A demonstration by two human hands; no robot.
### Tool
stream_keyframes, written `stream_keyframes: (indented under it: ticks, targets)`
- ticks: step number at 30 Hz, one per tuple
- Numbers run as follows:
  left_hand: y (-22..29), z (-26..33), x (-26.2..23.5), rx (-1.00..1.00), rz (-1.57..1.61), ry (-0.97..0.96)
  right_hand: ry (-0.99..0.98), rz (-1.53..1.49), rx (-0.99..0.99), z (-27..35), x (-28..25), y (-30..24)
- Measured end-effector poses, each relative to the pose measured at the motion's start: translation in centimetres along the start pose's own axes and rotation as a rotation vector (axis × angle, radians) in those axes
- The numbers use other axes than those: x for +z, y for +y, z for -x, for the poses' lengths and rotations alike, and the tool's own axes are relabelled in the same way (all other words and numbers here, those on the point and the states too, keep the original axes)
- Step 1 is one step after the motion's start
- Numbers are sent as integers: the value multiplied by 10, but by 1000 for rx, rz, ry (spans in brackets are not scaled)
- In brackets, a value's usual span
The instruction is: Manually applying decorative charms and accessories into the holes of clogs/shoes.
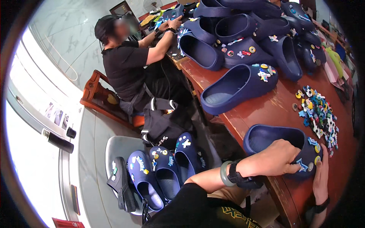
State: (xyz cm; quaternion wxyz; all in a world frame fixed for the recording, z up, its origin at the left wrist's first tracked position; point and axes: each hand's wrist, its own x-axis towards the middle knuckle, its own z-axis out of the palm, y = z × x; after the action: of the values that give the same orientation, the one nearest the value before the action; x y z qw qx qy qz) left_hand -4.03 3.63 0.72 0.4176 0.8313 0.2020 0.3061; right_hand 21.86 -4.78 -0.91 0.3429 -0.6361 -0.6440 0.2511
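A navy blue clog [262,133] rests at the near edge of the red-brown table, its toe toward the right. Bright charms dot its upper, among them a blue star charm [302,165] and a round pale charm [317,160]. My left hand [277,156], with a bangle and a black band at the wrist, reaches across the opening. Its fingers curl into the clog, and one finger lies beside the star charm. Along the toe side, my right hand [321,176] cups the clog with fingers extended upward. The left fingertips inside the shoe are hidden.
Loose charms [319,114] form a pile beyond my right hand. Another decorated clog [235,89] stands farther along the table, before a heap of navy clogs [243,47]. More clogs [165,171] sit on a grey chair at left. A co-worker [125,64] handles a clog at the far end.
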Motion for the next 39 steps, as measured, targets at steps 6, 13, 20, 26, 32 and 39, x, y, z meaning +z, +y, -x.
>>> stream_keyframes:
  ticks: [6, 13, 20, 26, 32, 39]
  targets:
    - [-2, -1, 4, -59, 52, -8, -6, -301, 68, -2, 9, 0]
    - [-1, -4, 0, -75, 5, -33, -26, -395, 44, -3, 2, -1]
    - [-2, 3, -3, -60, -75, -6, -3, -200, -14, -3, 12, -18]
    - [-5, 5, 4, -69, -64, -38, 66, -253, 87, 4, 22, 18]
    - [9, -3, -1, -64, -226, -32, -20, -517, 35, 2, 9, -11]
    - [22, 24, -13, -350, 428, 62, 100, -565, 17, -8, 19, 7]
